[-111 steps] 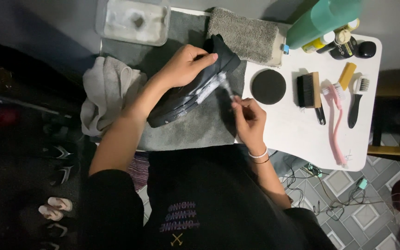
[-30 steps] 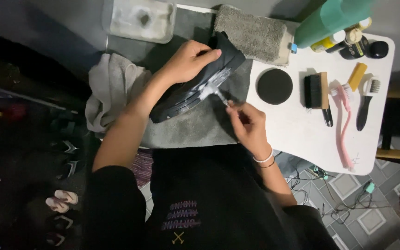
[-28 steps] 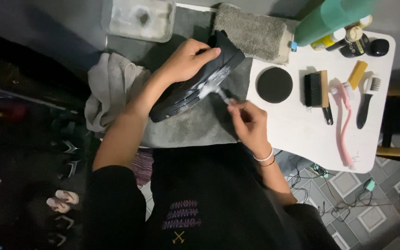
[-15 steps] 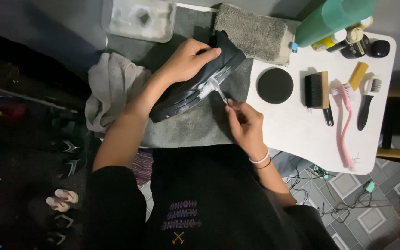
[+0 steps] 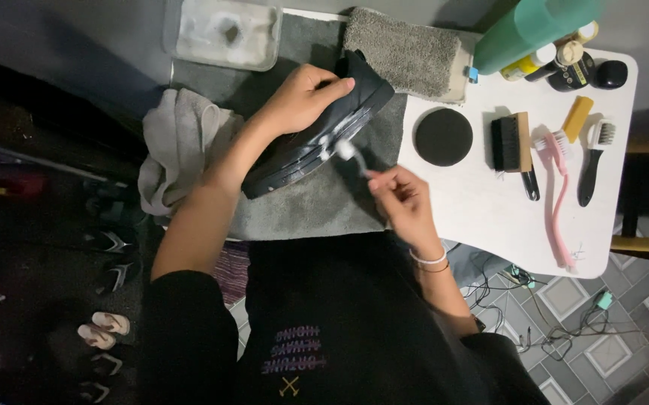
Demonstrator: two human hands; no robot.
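- On the grey towel (image 5: 309, 210) at the counter's (image 5: 482, 217) left end, I see the black shoe (image 5: 317, 139) tipped on its side, so its foamy sole edge faces me.
- My left hand (image 5: 302, 101) lies over the upper, grip pressed down to steady it.
- My right hand (image 5: 399, 199) pinches a small brush (image 5: 348, 152), bristles touching the sole.
- Spare brushes (image 5: 557, 161), a round black pad (image 5: 443, 136) and bottles (image 5: 557, 56) lie to the right, apart from the shoe.

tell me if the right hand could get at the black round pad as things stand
Probably yes: the right hand holds a small brush, but the round pad lies just beyond it on the white table with nothing between them. It would have to free its fingers first.
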